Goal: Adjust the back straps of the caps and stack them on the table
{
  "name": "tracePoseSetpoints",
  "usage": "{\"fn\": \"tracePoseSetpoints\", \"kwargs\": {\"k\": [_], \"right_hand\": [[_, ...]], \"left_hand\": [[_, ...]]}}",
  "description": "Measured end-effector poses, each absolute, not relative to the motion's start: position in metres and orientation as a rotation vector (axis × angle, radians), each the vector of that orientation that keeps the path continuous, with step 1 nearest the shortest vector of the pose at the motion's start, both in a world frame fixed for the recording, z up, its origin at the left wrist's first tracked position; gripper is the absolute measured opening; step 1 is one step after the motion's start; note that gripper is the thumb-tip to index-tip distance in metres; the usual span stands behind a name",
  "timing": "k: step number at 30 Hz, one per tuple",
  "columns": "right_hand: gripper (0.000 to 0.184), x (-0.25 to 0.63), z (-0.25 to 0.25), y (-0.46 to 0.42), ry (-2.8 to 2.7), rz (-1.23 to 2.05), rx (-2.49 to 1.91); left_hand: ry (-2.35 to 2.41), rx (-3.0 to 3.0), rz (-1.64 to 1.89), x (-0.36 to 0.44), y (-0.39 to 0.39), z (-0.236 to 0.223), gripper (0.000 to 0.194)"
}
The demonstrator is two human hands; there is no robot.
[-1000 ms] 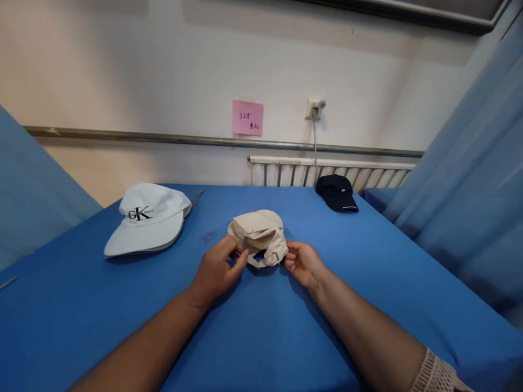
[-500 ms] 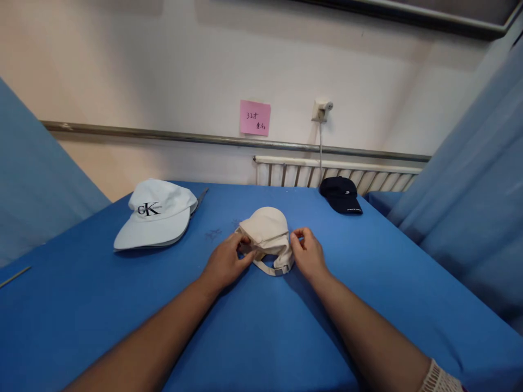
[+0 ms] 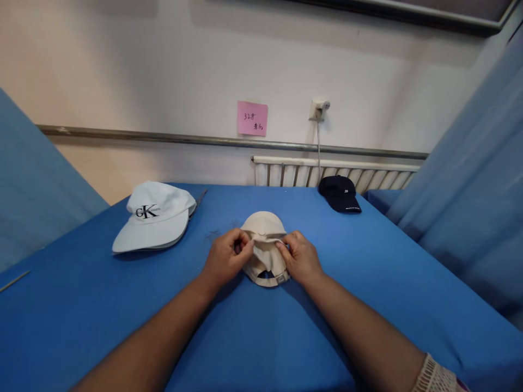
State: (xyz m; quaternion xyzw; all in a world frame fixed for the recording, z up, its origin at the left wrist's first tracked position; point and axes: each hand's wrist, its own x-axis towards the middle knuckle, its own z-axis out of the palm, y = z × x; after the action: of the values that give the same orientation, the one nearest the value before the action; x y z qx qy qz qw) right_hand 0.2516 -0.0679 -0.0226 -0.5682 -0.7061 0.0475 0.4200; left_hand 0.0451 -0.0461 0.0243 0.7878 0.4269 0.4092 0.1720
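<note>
A beige baseball cap (image 3: pixel 267 260) rests on the blue-covered table, its back strap and small buckle facing me. My left hand (image 3: pixel 229 256) pinches the cap's fabric on the left side, thumb against fingers. On the opposite side, my right hand (image 3: pixel 301 257) grips the fabric in the same way. Between the two hands the crown is creased into a fold, with the top button just above it. The strap opening shows dark below the fold. The cap's brim is not clearly visible.
A white cap (image 3: pixel 153 220) with black letters lies at the left, a dark navy cap (image 3: pixel 340 194) at the back right. A thin stick (image 3: pixel 14 281) is at the left edge. Behind the blue table (image 3: pixel 261 337) are a radiator (image 3: pixel 286 173) and a wall rail; blue curtains hang on both sides.
My right hand has closed on the beige cap's right side. The cap has turned so its strap faces me more squarely, and its crown is now folded between my hands.
</note>
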Motion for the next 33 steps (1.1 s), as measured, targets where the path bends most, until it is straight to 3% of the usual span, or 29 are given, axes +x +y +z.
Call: {"fn": "tracePoseSetpoints", "kwargs": {"k": [6,15,19,24,33], "right_hand": [[0.030,0.252,-0.023,-0.068,-1.742,0.172,-1.399],[0.030,0.254,-0.025,-0.068,-1.738,0.197,-1.400],[0.029,0.253,-0.023,-0.069,-1.728,0.209,-1.379],[0.028,0.256,-0.019,-0.069,-1.692,0.185,-1.336],[0.031,0.255,-0.016,-0.073,-1.816,0.295,-1.096]], "left_hand": [[1.294,2.097,1.229,0.027,-0.051,0.032,0.021],[1.380,2.458,0.748,0.011,-0.045,0.029,0.021],[1.350,2.526,0.785,0.015,-0.044,0.026,0.017],[1.179,2.199,0.927,0.005,-0.043,0.040,0.020],[1.110,1.999,0.853,-0.004,-0.032,0.031,0.021]]}}
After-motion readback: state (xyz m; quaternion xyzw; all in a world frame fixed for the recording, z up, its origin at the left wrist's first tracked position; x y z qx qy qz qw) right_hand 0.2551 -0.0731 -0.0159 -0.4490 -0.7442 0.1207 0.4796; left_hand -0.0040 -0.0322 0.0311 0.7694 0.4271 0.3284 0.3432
